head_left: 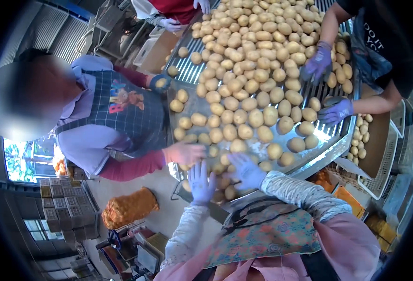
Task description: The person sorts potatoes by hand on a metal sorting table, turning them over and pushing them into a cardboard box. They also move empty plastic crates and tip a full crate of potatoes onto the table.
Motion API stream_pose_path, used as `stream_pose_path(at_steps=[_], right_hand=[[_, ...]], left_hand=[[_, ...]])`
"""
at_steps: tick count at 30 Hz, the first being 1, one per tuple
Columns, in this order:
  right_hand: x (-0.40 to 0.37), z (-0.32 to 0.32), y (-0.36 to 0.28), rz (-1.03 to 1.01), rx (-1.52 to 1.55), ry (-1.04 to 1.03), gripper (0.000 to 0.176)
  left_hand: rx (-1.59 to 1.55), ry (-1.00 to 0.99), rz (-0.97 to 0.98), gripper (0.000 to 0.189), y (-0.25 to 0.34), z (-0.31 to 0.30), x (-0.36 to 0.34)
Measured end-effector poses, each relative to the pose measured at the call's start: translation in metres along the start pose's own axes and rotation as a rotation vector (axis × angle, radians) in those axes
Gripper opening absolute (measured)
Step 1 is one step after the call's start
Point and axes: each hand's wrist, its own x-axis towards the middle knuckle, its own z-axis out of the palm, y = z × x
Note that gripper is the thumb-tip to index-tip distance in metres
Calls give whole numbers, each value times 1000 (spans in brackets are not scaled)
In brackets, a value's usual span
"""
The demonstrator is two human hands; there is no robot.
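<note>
Many potatoes (255, 70) lie heaped and spread over a metal sorting table (187, 103). At the table's near edge my left hand (200, 183), in a pale purple glove, has its fingers spread over the near potatoes, with nothing visibly gripped. Close to its right, my right hand (246, 172), gloved alike, is spread over potatoes at the near edge, its fingers pointing up and left. What lies under both palms is hidden. Just above my left hand is a co-worker's blurred bare hand (185, 153).
A co-worker (117, 105) in a checked apron stands at the left, one gloved hand holding a potato. Another co-worker's gloved hands (319, 63) touch potatoes at the right. A third person stands at the far side. Crates (386, 159) stand right; an orange sack (130, 207) lies on the floor.
</note>
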Motion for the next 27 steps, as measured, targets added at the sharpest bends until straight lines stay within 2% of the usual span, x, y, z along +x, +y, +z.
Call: stream_pose_path(at_steps=[1,3,4,5,6,8,9,10,12,13,15,16,18,20,22,25,26,27], right_hand=[[-7,-3,4,11,-11,-3,68],[-28,-12,11,-165,15,-101,56],[-42,-25,24,-153,2,-113,56],[-60,-42,44,-161,117,-40,52],[-73,-62,58,-165,238,37,50],[-75,-134,83,308,203,-355,39],[-86,-148,104,373,58,-220,39],[-98,-161,123,432,-84,-88,40],[-96,-177,168,419,-380,412,45],[-89,-177,176,416,-381,413,45],[-69,-168,183,643,-394,310,50],[-60,-156,182,587,-559,314,51],[-56,-147,170,487,-663,368,53],[-85,-151,157,468,-589,328,50],[-96,-162,148,447,-523,295,47],[-96,-167,130,555,-445,97,38],[-86,-159,129,556,-441,99,38],[-72,-150,132,682,-511,-108,37]], left_hand=[[-69,-144,-109,65,11,13,13],[21,-105,-79,68,59,24,19],[118,-55,-59,72,83,29,26],[234,-121,9,77,93,40,13],[217,-122,15,77,90,40,17],[110,-237,266,74,64,30,30],[-147,-471,10,71,63,27,50],[-161,-409,48,73,64,24,70],[-85,-218,117,74,74,33,124],[2,-88,152,73,86,45,151],[40,-64,9,70,119,86,174],[38,-49,17,70,140,90,175],[27,-149,129,72,172,85,152],[-140,-142,301,71,155,86,108],[-211,-273,339,66,130,58,57],[-309,-367,333,63,72,23,-8],[-150,-330,266,65,56,13,-19],[12,-290,194,66,49,6,-27]])
